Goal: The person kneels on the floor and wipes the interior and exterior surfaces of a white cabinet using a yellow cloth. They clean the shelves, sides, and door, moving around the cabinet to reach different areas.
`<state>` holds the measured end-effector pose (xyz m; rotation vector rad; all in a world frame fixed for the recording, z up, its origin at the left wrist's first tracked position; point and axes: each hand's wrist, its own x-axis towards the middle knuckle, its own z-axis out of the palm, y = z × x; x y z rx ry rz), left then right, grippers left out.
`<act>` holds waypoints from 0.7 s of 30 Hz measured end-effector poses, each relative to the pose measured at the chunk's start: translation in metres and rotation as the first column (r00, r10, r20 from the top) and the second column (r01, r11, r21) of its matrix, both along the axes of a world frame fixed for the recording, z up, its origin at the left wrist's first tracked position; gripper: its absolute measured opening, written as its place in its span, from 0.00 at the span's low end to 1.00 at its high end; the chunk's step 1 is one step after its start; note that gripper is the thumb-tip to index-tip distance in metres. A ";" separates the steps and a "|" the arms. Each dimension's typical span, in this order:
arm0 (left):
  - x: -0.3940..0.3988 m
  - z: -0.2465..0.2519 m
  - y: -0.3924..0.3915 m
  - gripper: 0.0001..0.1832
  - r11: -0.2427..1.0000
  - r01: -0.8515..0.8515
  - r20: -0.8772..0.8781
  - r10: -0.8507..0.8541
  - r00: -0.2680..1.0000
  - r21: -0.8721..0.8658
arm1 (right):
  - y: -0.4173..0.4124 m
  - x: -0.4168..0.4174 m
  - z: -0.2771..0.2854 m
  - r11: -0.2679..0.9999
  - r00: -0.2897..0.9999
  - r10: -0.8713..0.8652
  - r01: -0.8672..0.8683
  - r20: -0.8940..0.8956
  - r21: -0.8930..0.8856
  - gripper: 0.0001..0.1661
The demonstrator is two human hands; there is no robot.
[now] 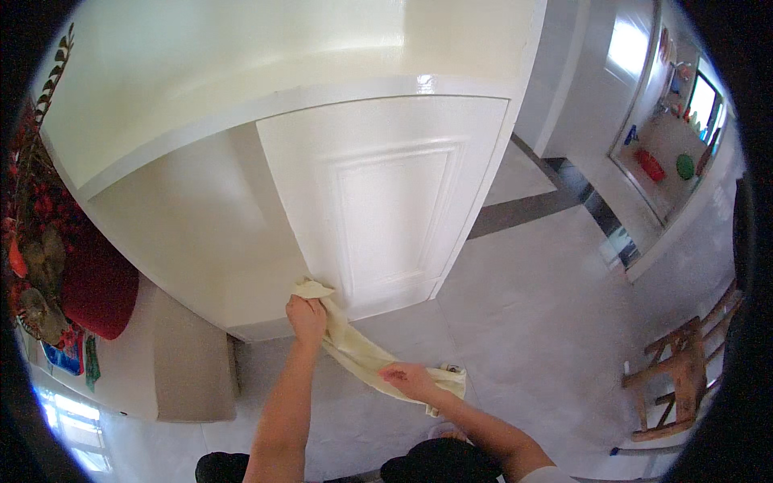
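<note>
A long pale yellow cloth (pixel 356 350) stretches between my two hands above the grey tiled floor. My left hand (pixel 307 319) is closed around its upper left end, beside the lower edge of a white cabinet's open compartment (pixel 199 211). Farther down the cloth, my right hand (pixel 410 380) grips it, with the loose end spread out past the wrist. Just beyond the cloth stands the white panelled cabinet door (pixel 392 211), its lower left corner close to my left hand.
Wooden chair or stool frames (pixel 676 380) stand at the right. A dark red vase or pot (pixel 102 284) with red decorations is at the far left, by a beige box-like block (pixel 193 356). A doorway at upper right shows a red basin (pixel 650 165) and a green one.
</note>
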<state>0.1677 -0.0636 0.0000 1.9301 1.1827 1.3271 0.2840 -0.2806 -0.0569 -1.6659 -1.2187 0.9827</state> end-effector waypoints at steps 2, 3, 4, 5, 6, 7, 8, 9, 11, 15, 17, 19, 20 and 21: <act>-0.009 0.010 -0.012 0.10 0.989 -0.026 0.219 0.059 0.974 -0.148 | 0.005 0.000 -0.004 0.999 0.996 -0.002 0.006 -0.091 0.045 0.10; -0.017 0.018 -0.020 0.11 0.975 -0.035 0.311 0.104 0.945 -0.218 | 0.008 -0.003 -0.008 0.998 0.991 -0.004 0.011 -0.135 0.055 0.10; -0.020 0.041 -0.034 0.12 0.956 -0.052 0.449 0.183 0.875 -0.289 | 0.009 -0.003 -0.010 0.998 0.985 -0.003 0.013 -0.170 0.058 0.09; -0.015 0.070 -0.050 0.13 0.930 -0.051 0.571 0.266 0.776 -0.364 | 0.012 -0.001 -0.011 0.998 0.980 -0.007 0.018 -0.200 0.056 0.09; -0.019 0.088 -0.059 0.15 0.901 -0.061 0.662 0.360 0.657 -0.430 | 0.017 -0.006 0.008 0.999 0.992 -0.007 0.013 -0.126 0.042 0.11; -0.021 0.107 -0.061 0.15 0.919 -0.115 0.708 0.365 0.605 -0.376 | 0.019 -0.005 0.009 0.997 0.997 -0.062 0.064 -0.038 0.039 0.12; -0.020 0.117 -0.060 0.16 0.947 -0.160 0.727 0.317 0.609 -0.278 | 0.015 0.000 0.007 0.991 0.989 -0.135 0.133 0.063 0.029 0.14; -0.018 0.131 -0.053 0.17 0.965 -0.227 0.723 0.248 0.645 -0.128 | 0.014 0.003 0.006 0.981 0.969 -0.196 0.193 0.150 0.031 0.16; -0.008 0.167 -0.023 0.18 0.899 -0.331 0.578 0.113 0.808 0.287 | 0.021 0.005 0.025 0.947 0.962 -0.223 0.175 0.159 0.269 0.25; 0.031 0.224 0.044 0.22 0.475 -0.242 0.122 0.268 0.955 0.846 | 0.074 -0.007 0.061 0.909 0.946 -0.237 0.135 0.221 0.394 0.34; 0.062 0.207 0.066 0.23 0.446 -0.121 -0.078 0.404 0.912 0.887 | 0.093 0.002 0.063 0.935 0.953 -0.263 0.214 0.148 0.283 0.35; 0.071 0.145 0.070 0.25 0.561 -0.011 -0.300 0.460 0.835 0.828 | 0.107 0.013 0.049 0.913 0.964 -0.264 0.241 0.025 0.330 0.34; 0.071 0.099 0.068 0.26 0.647 0.041 -0.416 0.439 0.796 0.761 | 0.107 0.019 0.044 0.903 0.959 -0.283 0.270 -0.010 0.335 0.32; 0.065 0.047 0.061 0.27 0.737 0.092 -0.530 0.388 0.754 0.670 | 0.105 0.027 0.036 0.890 0.953 -0.300 0.298 -0.049 0.344 0.31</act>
